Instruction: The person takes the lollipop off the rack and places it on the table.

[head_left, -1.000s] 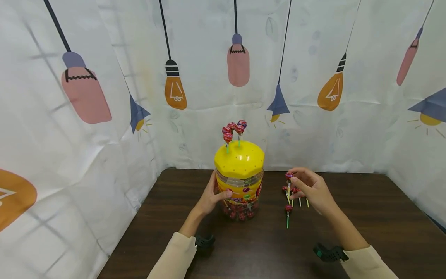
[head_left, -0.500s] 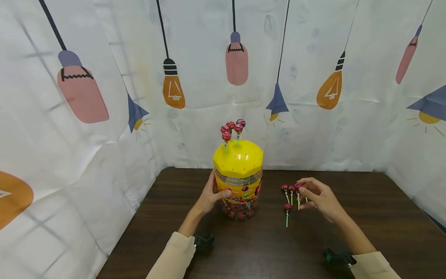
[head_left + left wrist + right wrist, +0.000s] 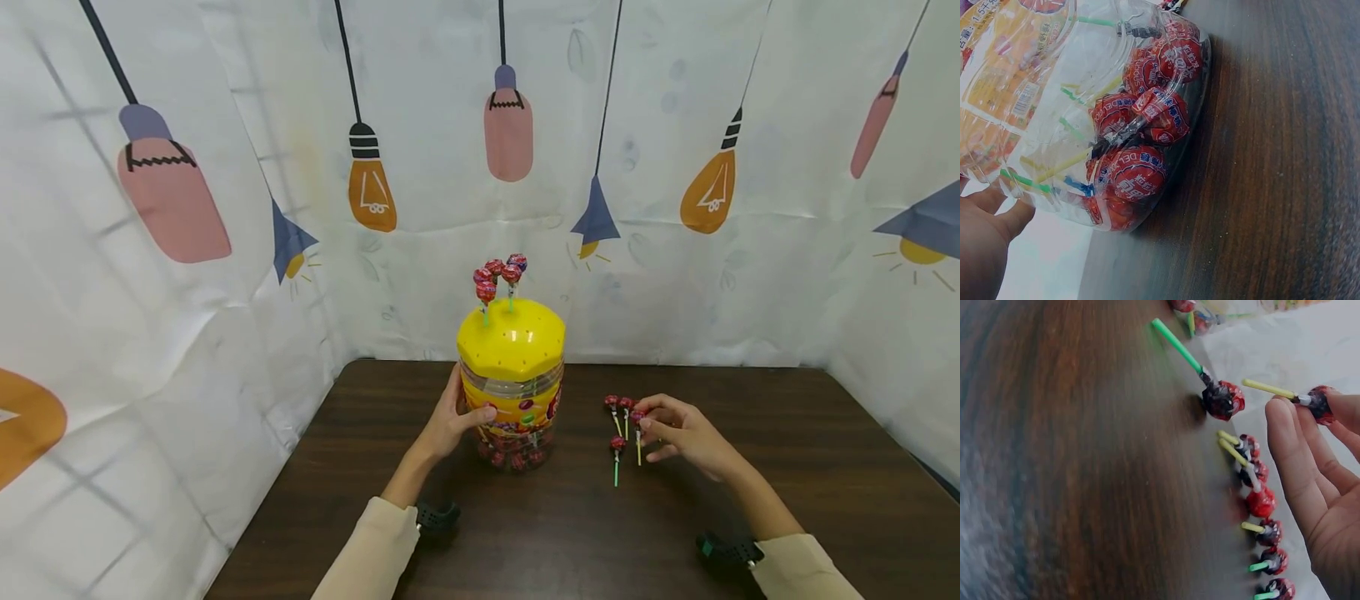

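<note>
My left hand (image 3: 448, 427) grips the left side of a clear plastic candy jar (image 3: 543, 392), thumb across its orange label. The jar stands upright, with wrapped lollipops (image 3: 1138, 172) inside near its base. Several red-wrapped lollipops (image 3: 486, 291) poke up from holes at the back left of its yellow lid (image 3: 517, 342). To the right of the jar, my right hand (image 3: 690, 435) pinches a yellow-stick lollipop (image 3: 1321, 405) by its red head, stick pointing down in the head view. Beside it on the table lies a green-stick lollipop (image 3: 1222, 400).
More loose lollipops (image 3: 1269, 531) lie in a row on the dark wooden table (image 3: 562, 533), close to my right hand. A white curtain (image 3: 450, 100) printed with hanging lamps rises behind the table and along its sides.
My right hand has moved right and down toward me with the yellow-stick lollipop, away from above the loose ones. My left hand keeps its grip on the jar.
</note>
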`<move>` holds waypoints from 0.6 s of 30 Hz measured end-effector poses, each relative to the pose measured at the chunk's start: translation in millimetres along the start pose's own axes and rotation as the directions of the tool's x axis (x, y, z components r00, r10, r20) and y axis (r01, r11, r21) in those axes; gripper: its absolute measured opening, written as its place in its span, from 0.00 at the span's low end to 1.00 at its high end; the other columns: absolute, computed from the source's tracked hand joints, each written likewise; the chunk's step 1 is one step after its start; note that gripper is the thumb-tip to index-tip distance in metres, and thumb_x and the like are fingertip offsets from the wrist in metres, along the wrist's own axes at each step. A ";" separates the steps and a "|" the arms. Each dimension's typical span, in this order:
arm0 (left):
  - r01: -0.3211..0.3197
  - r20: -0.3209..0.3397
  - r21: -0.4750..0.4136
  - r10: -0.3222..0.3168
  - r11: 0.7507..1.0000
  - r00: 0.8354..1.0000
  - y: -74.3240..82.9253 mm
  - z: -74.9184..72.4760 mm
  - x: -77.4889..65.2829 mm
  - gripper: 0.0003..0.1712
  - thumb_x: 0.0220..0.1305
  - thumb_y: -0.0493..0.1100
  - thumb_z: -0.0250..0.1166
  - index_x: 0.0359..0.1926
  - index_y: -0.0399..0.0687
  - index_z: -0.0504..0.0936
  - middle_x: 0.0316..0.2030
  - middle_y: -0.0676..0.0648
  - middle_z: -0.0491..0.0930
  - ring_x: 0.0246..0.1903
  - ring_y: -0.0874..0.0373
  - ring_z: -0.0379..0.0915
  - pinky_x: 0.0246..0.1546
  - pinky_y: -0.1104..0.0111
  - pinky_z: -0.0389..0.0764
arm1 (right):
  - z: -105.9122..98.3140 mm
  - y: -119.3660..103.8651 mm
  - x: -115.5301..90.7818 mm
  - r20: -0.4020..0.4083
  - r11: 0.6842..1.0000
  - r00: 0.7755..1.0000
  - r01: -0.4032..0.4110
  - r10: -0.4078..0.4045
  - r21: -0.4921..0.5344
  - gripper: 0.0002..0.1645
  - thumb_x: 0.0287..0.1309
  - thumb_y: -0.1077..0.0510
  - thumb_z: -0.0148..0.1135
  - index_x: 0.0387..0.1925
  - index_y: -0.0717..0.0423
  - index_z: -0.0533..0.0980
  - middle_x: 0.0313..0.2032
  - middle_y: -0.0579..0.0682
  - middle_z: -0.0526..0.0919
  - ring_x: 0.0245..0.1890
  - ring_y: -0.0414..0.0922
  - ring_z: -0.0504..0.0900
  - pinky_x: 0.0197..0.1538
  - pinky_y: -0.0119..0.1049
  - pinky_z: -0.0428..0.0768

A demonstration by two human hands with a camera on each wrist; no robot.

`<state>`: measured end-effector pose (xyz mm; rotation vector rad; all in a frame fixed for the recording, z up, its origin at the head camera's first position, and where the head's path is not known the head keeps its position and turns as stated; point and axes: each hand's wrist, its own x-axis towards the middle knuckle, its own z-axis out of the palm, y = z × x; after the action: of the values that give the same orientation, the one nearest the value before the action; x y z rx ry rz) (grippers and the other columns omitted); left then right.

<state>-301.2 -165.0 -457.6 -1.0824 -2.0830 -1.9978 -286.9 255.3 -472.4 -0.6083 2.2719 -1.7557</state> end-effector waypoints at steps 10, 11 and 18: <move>0.006 -0.002 -0.016 -0.006 1.000 1.000 -2.4 -1.4 0.9 0.50 0.69 0.49 0.67 0.81 0.63 0.45 0.69 0.47 0.66 0.66 0.55 0.69 0.68 0.64 0.71 | -5.2 3.8 1.4 0.084 0.993 0.990 -0.113 0.117 -0.041 0.27 0.75 0.54 0.56 0.65 0.68 0.65 0.49 0.68 0.79 0.45 0.49 0.88 0.41 0.48 0.89; 0.006 -0.001 -0.019 -0.006 1.000 1.000 -2.5 -1.4 0.9 0.50 0.69 0.49 0.67 0.81 0.63 0.45 0.69 0.47 0.66 0.66 0.55 0.69 0.68 0.64 0.72 | -5.3 3.8 1.5 0.088 0.992 0.988 -0.121 0.125 -0.045 0.27 0.75 0.54 0.56 0.65 0.68 0.66 0.49 0.66 0.80 0.45 0.49 0.88 0.41 0.48 0.89; -0.002 0.010 -0.024 0.002 1.000 1.000 -3.4 -0.9 0.9 0.49 0.70 0.46 0.66 0.81 0.60 0.46 0.68 0.47 0.66 0.65 0.55 0.69 0.68 0.64 0.72 | -5.6 7.2 1.9 0.100 0.987 0.983 -0.152 0.157 -0.060 0.25 0.76 0.54 0.56 0.64 0.67 0.67 0.46 0.60 0.84 0.44 0.49 0.88 0.41 0.47 0.89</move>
<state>-304.0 -165.1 -459.9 -1.1007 -2.0669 -2.0264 -292.3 260.9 -477.6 -0.5055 2.2347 -1.5608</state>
